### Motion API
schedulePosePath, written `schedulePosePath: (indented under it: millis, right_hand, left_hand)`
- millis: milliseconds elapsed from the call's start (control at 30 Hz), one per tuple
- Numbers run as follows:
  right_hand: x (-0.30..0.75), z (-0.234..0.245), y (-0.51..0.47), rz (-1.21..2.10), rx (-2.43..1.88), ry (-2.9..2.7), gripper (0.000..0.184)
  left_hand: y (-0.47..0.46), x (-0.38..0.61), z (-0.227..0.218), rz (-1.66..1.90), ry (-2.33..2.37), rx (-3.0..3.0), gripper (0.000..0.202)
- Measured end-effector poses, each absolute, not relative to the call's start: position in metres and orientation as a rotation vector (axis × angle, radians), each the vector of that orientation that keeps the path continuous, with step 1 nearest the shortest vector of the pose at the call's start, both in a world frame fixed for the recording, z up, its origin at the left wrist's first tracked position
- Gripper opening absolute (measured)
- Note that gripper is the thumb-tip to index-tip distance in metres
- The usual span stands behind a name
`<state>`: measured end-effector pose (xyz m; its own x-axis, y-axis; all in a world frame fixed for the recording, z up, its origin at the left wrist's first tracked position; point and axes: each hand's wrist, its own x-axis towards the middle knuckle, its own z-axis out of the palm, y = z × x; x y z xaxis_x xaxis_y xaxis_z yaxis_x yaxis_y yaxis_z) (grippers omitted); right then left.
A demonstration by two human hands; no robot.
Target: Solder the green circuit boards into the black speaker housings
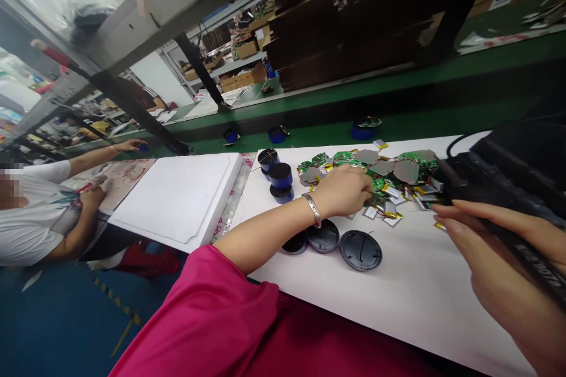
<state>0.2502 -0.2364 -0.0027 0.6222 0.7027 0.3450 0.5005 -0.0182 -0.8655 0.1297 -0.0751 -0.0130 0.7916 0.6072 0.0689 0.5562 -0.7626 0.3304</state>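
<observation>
While the left hand [345, 191] is reaching into the pile of green circuit boards [393, 168] at the centre right of the frame, its fingers are curling downward among the boards and the small silver battery packs [392, 221], so its grip is narrow, but I cannot tell if it is pinching one piece, because the knuckles are hiding the fingertips. A silver bracelet [312, 210] is sitting on this wrist, and the pink sleeve [212, 312] is showing at the lower left. The right hand [499, 283], at the lower right edge, is holding a long black tool [530, 256]; the fingers are lying along its handle and closing loosely around it, and its front end is pointing toward the pile, probably so that it is ready near the boards. The pile is lying on the white surface [420, 300] just in front of both hands, which seems to be putting every part within easy reach. Some round dark lids [360, 250] are lying flat just below the left wrist, and a few blue and black round housings [280, 179] are standing to the left of the pile, apart from it. Further left a white foam sheet [177, 197] is resting on the surface. At the far left edge another person in a white shirt [30, 230] is working at their own place.
</observation>
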Motion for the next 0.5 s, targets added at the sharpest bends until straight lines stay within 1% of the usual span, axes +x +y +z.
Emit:
schedulePosePath:
  millis: [100, 167, 300, 433, 500]
  right_hand:
    - [0.26, -0.011, -0.236, 0.156, -1.738, -1.072, 0.038]
    - [0.268, -0.016, -0.234, 0.102, -1.774, -1.131, 0.038]
    - [0.275, -0.019, -0.226, -0.087, -1.655, -1.35, 0.037]
    - [0.273, -0.024, -0.222, -0.133, -1.583, -1.447, 0.035]
    - [0.276, -0.029, -0.222, -0.151, -1.614, -1.436, 0.034]
  left_hand:
    - [-0.079, 0.127, 0.0, 0.37, 0.824, 2.662, 0.014]
    - [-0.085, 0.124, 0.01, 0.393, 0.703, 2.604, 0.014]
    - [-0.102, 0.121, 0.023, 0.359, 0.511, 2.48, 0.013]
    - [-0.119, 0.119, 0.026, 0.374, 0.521, 2.396, 0.012]
    - [-0.127, 0.114, 0.027, 0.46, 0.652, 2.389, 0.014]
